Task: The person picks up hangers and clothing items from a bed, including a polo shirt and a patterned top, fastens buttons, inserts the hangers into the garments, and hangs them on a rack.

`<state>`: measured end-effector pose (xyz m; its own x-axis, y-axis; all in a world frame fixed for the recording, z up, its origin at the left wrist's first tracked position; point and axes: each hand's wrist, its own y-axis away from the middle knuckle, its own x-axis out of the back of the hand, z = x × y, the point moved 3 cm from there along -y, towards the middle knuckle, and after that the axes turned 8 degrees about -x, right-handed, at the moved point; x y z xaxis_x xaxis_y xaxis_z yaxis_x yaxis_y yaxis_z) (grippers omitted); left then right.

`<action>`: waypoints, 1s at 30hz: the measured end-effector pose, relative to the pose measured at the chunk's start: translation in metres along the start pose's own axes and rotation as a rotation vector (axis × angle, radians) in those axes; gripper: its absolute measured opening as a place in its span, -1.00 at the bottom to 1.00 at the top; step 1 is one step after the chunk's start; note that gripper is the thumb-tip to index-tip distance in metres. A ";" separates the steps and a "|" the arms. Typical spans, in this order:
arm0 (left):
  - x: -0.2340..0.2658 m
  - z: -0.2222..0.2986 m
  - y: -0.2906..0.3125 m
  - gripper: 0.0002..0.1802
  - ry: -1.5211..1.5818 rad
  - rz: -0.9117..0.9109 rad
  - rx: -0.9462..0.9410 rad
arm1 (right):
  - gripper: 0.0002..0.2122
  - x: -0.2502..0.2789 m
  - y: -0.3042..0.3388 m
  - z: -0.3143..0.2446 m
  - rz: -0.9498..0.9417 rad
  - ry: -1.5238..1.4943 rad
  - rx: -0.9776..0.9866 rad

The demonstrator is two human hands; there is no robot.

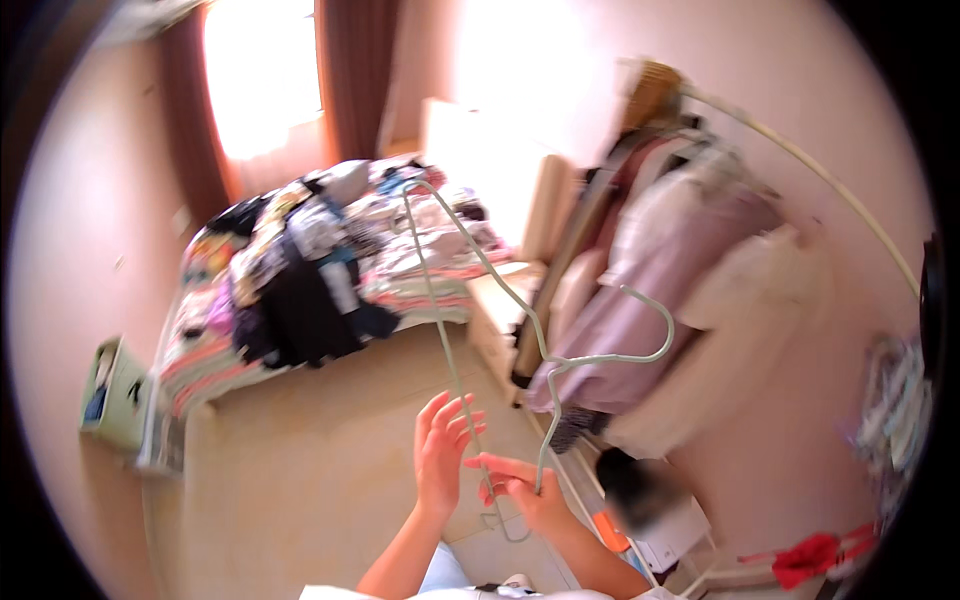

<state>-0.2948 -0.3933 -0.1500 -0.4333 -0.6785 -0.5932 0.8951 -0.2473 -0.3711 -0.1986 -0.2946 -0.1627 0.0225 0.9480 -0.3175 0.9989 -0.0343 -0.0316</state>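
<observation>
A pale green wire clothes hanger [600, 357] is held up in front of me, turned on its side, with its hook curling out to the right. My right hand [535, 500] is closed on its lower end, the fingers crossing the long straight bar. Close beside that bar is my left hand [438, 470], its fingers stretched out and apart; whether the fingertips touch the wire I cannot tell. No garment hangs on the hanger. Part of its lower corner shows below my right hand.
Heaped clothes [300, 260] cover the bed [190, 370] at the far left. A rack pole [820, 170] with hanging garments [690, 260] stands to the right, beside a wooden nightstand [490, 310]. A green bin [118, 400] stands by the left wall; a red item [805, 560] is low right.
</observation>
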 end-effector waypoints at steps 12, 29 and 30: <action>0.288 0.099 -0.085 -0.52 -0.240 0.521 -0.084 | -0.48 -0.139 -0.228 0.139 -0.523 0.085 -0.479; 0.506 0.084 -0.279 -0.56 -0.392 0.741 -0.063 | -0.71 -0.202 -0.574 0.250 -0.137 0.402 -0.272; 0.515 0.080 -0.292 -0.58 -0.390 0.719 0.006 | -0.71 -0.202 -0.596 0.250 -0.135 0.397 -0.279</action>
<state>-0.7711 -0.7263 -0.2902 0.3136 -0.8644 -0.3930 0.9414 0.3370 0.0100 -0.8089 -0.5446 -0.3169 -0.1484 0.9872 0.0585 0.9656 0.1319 0.2239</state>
